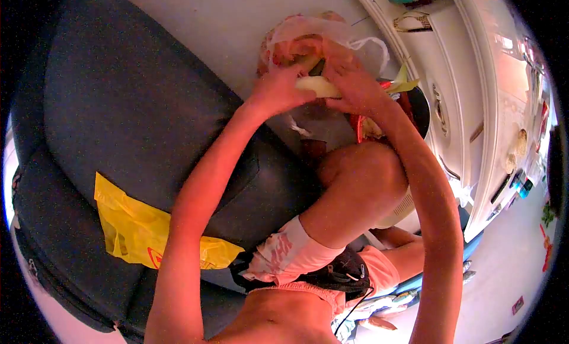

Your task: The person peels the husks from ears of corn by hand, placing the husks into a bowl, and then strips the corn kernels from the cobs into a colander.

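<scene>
My left hand (283, 90) and my right hand (354, 86) are both closed on a pale yellow, elongated piece (318, 87), one at each end. I cannot make out its exact kind. Just above it, between the fingers, shows a dark green and pale green part (315, 65). Behind my hands lies a thin, see-through plastic bag (305, 29) with reddish contents and a white handle loop. A yellow-green leaf-like strip (404, 85) sticks out to the right of my right hand, above a dark round bin (421, 110) partly hidden by my forearm.
A dark grey sofa (130, 95) fills the left side, with a yellow plastic bag (133, 225) lying on it under my left arm. White cabinet drawers (450, 77) run along the right. My bent knee (370, 166) is below my hands.
</scene>
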A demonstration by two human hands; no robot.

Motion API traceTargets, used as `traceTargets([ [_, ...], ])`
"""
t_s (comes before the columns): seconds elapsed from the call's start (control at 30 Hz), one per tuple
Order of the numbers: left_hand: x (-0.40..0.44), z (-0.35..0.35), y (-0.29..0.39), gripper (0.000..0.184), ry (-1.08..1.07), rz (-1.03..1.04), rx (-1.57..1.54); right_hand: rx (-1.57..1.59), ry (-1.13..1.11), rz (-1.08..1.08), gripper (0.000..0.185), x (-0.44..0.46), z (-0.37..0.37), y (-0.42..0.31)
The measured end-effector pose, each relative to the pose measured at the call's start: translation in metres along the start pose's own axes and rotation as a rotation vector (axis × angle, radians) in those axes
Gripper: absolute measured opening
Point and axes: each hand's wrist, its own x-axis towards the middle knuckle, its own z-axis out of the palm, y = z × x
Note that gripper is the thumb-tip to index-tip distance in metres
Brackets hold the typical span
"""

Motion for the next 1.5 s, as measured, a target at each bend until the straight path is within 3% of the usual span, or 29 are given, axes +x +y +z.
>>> traceTargets([
  [0.07,-0.001,0.006,-0.002,0.047,0.023,0.010,0.031,0.068,-0.012,-0.006,0.054,0.003,-0.008,-0.004],
  [0.13,0.000,0.011,-0.004,0.052,0.036,0.204,0.086,0.132,-0.022,-0.008,0.054,0.003,-0.010,-0.007],
  [0.23,0.008,0.016,-0.016,0.052,-0.018,0.324,0.197,0.027,0.054,0.038,0.061,0.003,-0.011,-0.008],
  [0.3,0.009,0.013,-0.014,0.051,-0.046,0.312,0.209,0.085,0.323,-0.101,0.063,0.008,-0.021,-0.012],
  [0.33,0.010,0.011,-0.008,0.050,-0.074,0.301,0.221,0.080,0.333,-0.092,0.063,0.008,-0.030,-0.017],
  [0.4,0.012,0.011,-0.004,0.049,-0.042,0.338,0.162,0.362,0.297,-0.061,0.062,0.004,-0.051,-0.028],
  [0.43,0.014,0.012,-0.003,0.048,-0.002,0.360,0.093,0.352,0.318,-0.052,0.062,0.001,-0.065,-0.033],
  [0.5,0.025,0.020,-0.011,0.049,-0.017,0.378,0.006,0.680,0.068,0.165,0.049,-0.014,-0.088,-0.043],
  [0.53,0.029,0.019,-0.010,0.049,-0.026,0.371,-0.091,0.675,0.104,0.171,0.049,-0.027,-0.086,-0.041],
  [0.6,0.019,0.004,0.019,0.049,0.013,0.413,-0.088,0.506,0.189,0.437,0.051,-0.055,-0.078,-0.029],
  [0.63,0.015,-0.004,0.036,0.049,0.055,0.428,-0.112,0.501,0.227,0.443,0.051,-0.070,-0.087,-0.030],
  [0.7,0.016,-0.017,0.069,0.052,-0.011,0.473,-0.066,0.551,0.220,0.662,0.052,-0.104,-0.109,-0.037],
  [0.77,0.015,-0.026,0.110,0.054,-0.070,0.518,-0.033,0.700,0.315,0.595,0.047,-0.135,-0.110,-0.037],
  [0.83,0.012,-0.034,0.154,0.051,-0.140,0.559,0.077,0.954,0.567,0.604,0.037,-0.157,-0.116,-0.049],
  [0.97,0.002,-0.031,0.235,0.051,-0.167,0.554,0.354,0.888,0.840,0.561,0.029,-0.187,-0.118,-0.055],
  [1.03,-0.017,-0.020,0.279,0.058,-0.330,0.343,0.463,0.873,0.894,0.566,0.028,-0.197,-0.126,-0.059],
  [1.07,-0.018,-0.008,0.283,0.058,-0.329,0.360,0.481,0.904,1.015,0.521,0.028,-0.200,-0.131,-0.065],
  [1.13,-0.018,0.022,0.274,0.061,-0.399,0.472,0.022,0.982,1.171,0.466,0.028,-0.206,-0.140,-0.078],
  [1.17,-0.022,0.034,0.278,0.061,-0.409,0.481,0.040,0.982,1.194,0.463,0.028,-0.210,-0.138,-0.078],
  [1.23,-0.032,0.057,0.285,0.062,-0.648,0.178,-0.399,1.076,1.187,0.458,0.027,-0.216,-0.137,-0.074],
  [1.27,-0.042,0.065,0.286,0.063,-0.634,0.144,-0.529,1.073,1.169,0.455,0.027,-0.223,-0.136,-0.077],
  [1.4,-0.049,0.086,0.267,0.060,-0.661,0.033,-0.572,1.127,1.113,0.462,0.029,-0.237,-0.117,-0.071],
  [1.5,-0.047,0.090,0.256,0.054,-0.637,0.078,-0.504,1.117,1.062,0.505,0.033,-0.243,-0.104,-0.074],
])
